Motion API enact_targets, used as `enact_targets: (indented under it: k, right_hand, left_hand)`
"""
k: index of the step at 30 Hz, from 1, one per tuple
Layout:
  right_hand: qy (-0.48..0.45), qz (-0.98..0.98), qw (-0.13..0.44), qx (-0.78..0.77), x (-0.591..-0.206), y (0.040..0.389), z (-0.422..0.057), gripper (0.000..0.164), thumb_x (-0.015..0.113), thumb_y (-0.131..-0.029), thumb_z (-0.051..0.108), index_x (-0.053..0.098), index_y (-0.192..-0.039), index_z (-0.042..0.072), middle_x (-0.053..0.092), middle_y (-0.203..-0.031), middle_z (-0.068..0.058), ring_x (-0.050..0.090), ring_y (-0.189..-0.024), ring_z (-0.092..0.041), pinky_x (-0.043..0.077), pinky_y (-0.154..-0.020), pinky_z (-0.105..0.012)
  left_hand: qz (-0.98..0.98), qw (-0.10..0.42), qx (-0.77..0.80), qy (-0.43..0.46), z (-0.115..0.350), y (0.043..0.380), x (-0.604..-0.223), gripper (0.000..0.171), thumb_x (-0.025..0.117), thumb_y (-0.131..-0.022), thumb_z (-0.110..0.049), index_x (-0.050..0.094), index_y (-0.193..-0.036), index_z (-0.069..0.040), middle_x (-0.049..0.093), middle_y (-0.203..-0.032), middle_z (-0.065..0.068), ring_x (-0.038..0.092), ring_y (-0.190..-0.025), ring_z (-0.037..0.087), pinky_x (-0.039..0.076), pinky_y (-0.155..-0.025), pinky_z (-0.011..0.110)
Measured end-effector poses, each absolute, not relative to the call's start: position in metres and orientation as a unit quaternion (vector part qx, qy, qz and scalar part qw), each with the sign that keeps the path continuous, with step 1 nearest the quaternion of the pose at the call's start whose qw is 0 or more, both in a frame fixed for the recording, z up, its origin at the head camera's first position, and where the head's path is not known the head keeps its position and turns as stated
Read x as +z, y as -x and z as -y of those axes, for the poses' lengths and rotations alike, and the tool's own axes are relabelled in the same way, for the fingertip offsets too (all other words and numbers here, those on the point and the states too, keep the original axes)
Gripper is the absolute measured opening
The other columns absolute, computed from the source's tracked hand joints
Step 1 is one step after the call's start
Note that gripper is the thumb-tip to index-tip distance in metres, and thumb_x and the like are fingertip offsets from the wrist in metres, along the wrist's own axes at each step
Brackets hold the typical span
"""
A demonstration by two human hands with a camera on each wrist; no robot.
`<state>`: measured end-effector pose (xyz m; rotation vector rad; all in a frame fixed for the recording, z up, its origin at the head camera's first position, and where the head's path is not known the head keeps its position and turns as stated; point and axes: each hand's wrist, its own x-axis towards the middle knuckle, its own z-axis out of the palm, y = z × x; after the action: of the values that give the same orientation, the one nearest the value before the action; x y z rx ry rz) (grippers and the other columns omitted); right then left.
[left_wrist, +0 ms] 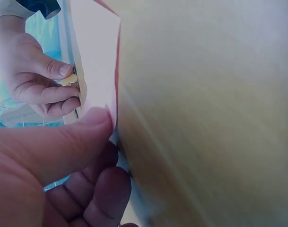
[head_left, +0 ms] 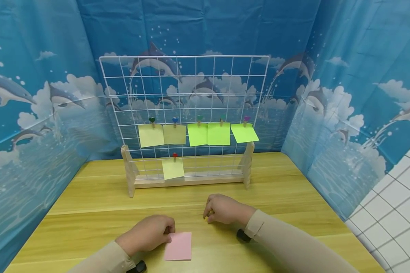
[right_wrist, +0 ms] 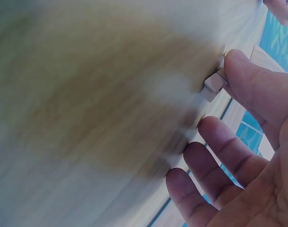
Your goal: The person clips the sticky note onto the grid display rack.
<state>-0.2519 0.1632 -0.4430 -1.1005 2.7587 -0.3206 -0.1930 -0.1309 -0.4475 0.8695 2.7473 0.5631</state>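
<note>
A pink sticky note (head_left: 179, 247) lies near the table's front, and my left hand (head_left: 151, 232) pinches its left edge, thumb on top. The left wrist view shows the thumb (left_wrist: 94, 125) pressed on the note's corner with the fingers curled beneath. To the right and farther back, my right hand (head_left: 225, 209) holds a small wooden clothespin (right_wrist: 214, 86) with a yellow top (left_wrist: 69, 80). Thumb and forefinger pinch it close over the table. The other fingers of that hand are spread, their tips near the tabletop.
Behind the hands stands a white wire grid (head_left: 188, 94) on a wooden base (head_left: 191, 181). Small clothespins hold several yellow and green notes (head_left: 218, 133) in a row, with a pale yellow note (head_left: 173, 168) lower down. Blue dolphin curtains (head_left: 259, 22) surround the wooden table (head_left: 99, 212).
</note>
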Motion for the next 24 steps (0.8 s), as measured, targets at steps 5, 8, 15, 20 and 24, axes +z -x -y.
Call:
enact_targets:
  k: [5, 8, 15, 20, 24]
  right_hand:
    - [0.362, -0.922, 0.080, -0.110, -0.445, 0.252, -0.166, 0.010, 0.082, -0.094, 0.027, 0.085, -0.102, 0.022, 0.063, -0.097, 0.012, 0.052, -0.087, 0.000, 0.052, -0.087, -0.025]
    - [0.362, -0.922, 0.078, -0.114, -0.446, 0.252, -0.166, 0.010, 0.082, -0.094, 0.026, 0.085, -0.102, 0.022, 0.063, -0.097, 0.012, 0.052, -0.087, 0.000, 0.051, -0.086, -0.025]
    - [0.365, -0.921, 0.068, -0.119, -0.448, 0.252, -0.168, 0.007, 0.082, -0.093, 0.025, 0.085, -0.099, 0.022, 0.062, -0.095, 0.013, 0.052, -0.087, 0.000, 0.051, -0.088, -0.025]
    - [0.360, -0.922, 0.067, -0.123, -0.448, 0.251, -0.168, 0.006, 0.082, -0.093, 0.024, 0.085, -0.098, 0.022, 0.062, -0.094, 0.013, 0.052, -0.087, 0.000, 0.051, -0.088, -0.026]
    - [0.358, -0.923, 0.064, -0.125, -0.449, 0.250, -0.168, 0.005, 0.082, -0.093, 0.023, 0.085, -0.097, 0.021, 0.063, -0.094, 0.012, 0.052, -0.086, 0.000, 0.052, -0.087, -0.025]
  left_hand:
    - [-0.926, 0.098, 0.210, -0.298, 0.131, 0.195, -0.449, 0.019, 0.076, -0.097, -0.021, 0.064, -0.085, -0.027, 0.055, -0.074, -0.016, 0.047, -0.064, 0.003, 0.041, -0.060, 0.024]
    - [-0.920, 0.106, 0.243, -0.289, 0.132, 0.197, -0.448, 0.019, 0.074, -0.100, -0.021, 0.063, -0.085, -0.028, 0.055, -0.073, -0.014, 0.046, -0.062, 0.003, 0.039, -0.056, 0.023]
    - [-0.906, 0.118, 0.305, -0.269, 0.127, 0.208, -0.437, 0.018, 0.071, -0.102, -0.019, 0.063, -0.087, -0.025, 0.058, -0.076, -0.009, 0.048, -0.064, 0.007, 0.040, -0.055, 0.023]
    - [-0.909, 0.101, 0.312, -0.255, 0.122, 0.219, -0.426, 0.016, 0.069, -0.103, -0.019, 0.064, -0.089, -0.024, 0.060, -0.078, -0.007, 0.051, -0.068, 0.010, 0.043, -0.059, 0.026]
    - [-0.912, 0.089, 0.319, -0.242, 0.118, 0.230, -0.417, 0.015, 0.068, -0.104, -0.018, 0.065, -0.091, -0.023, 0.062, -0.081, -0.006, 0.053, -0.072, 0.013, 0.044, -0.062, 0.029]
